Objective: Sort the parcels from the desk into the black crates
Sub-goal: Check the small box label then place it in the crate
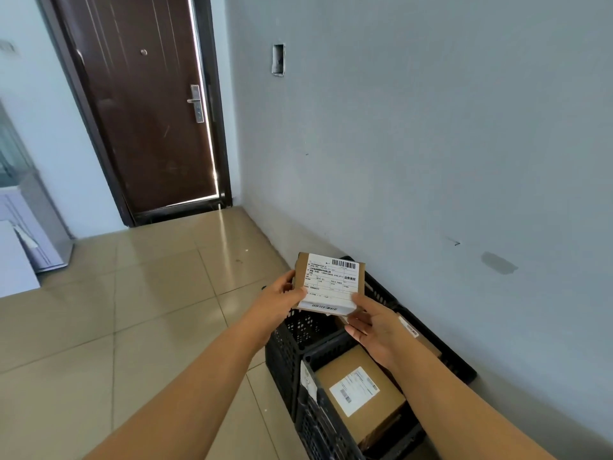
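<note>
Parcel: a small cardboard box [330, 283] with a white shipping label, held in the air above the far black crate [300, 330], label up.
Crates: two stand in a row on the tiled floor [132, 310] along the grey wall [431, 144]; the near black crate [318, 423] already holds a labelled parcel [360, 390].
Risk: I judge that the box may fall outside a crate or into the wrong one if the label is misread, because only fingertips hold it.
Left hand [282, 302]: fingers curled, it grips the left edge of the box.
Right hand [373, 328]: it pinches the near right corner, thumb on top.
</note>
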Available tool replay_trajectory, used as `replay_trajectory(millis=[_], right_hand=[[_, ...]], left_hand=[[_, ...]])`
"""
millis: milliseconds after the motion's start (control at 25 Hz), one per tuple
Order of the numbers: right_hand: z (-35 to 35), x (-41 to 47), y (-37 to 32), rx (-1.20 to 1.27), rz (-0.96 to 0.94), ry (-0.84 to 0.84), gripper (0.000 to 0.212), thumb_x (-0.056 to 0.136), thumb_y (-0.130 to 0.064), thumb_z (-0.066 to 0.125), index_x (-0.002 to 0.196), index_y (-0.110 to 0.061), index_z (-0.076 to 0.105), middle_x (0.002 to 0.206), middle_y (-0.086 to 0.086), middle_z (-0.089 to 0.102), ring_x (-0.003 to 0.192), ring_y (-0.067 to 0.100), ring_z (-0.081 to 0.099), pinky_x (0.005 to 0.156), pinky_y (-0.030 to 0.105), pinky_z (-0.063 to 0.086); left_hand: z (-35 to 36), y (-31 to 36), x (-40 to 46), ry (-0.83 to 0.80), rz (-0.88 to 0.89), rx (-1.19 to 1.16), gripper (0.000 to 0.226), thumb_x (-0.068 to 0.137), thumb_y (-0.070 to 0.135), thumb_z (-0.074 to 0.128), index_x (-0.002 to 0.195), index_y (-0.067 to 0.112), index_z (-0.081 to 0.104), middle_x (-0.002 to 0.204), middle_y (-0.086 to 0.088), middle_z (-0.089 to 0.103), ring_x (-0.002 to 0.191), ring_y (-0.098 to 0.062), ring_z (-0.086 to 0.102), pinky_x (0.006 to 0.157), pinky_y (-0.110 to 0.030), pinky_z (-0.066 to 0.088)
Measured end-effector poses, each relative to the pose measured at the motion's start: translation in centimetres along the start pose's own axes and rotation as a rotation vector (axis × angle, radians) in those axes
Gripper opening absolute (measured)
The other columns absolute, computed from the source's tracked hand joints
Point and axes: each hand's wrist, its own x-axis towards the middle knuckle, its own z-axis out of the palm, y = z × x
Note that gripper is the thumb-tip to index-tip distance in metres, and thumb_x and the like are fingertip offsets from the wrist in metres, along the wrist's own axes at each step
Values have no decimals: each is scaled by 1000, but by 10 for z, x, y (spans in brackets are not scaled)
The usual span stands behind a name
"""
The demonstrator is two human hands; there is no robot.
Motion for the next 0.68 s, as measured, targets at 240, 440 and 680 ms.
replay_trajectory(millis=[240, 440, 680], right_hand=[[37, 126, -24, 42, 53, -31, 30, 89, -12, 64, 117, -1, 60, 105, 14, 67, 101, 27, 58, 91, 38, 50], [50, 213, -38, 48, 121, 41, 32, 90, -10, 62, 120, 0, 58, 104, 14, 68, 94, 23, 59, 80, 32, 50], [51, 281, -25, -16, 225, 135, 25, 90, -19, 65, 111, -9, 55, 108, 14, 65, 101, 27, 59, 80, 35, 50]], left_hand=[[-24, 6, 136, 14, -72, 38, 52, 92, 23, 57, 141, 31, 41, 103, 19, 61, 97, -2, 57, 83, -27, 42], [-26, -1, 234, -19, -160, 80, 51, 92, 19, 54, 141, 29, 41, 113, 14, 61, 98, -3, 57, 86, -28, 43], [-29, -23, 321, -111, -232, 111, 39, 93, 17, 53, 129, 32, 50, 100, 17, 63, 91, -2, 60, 69, -19, 45]])
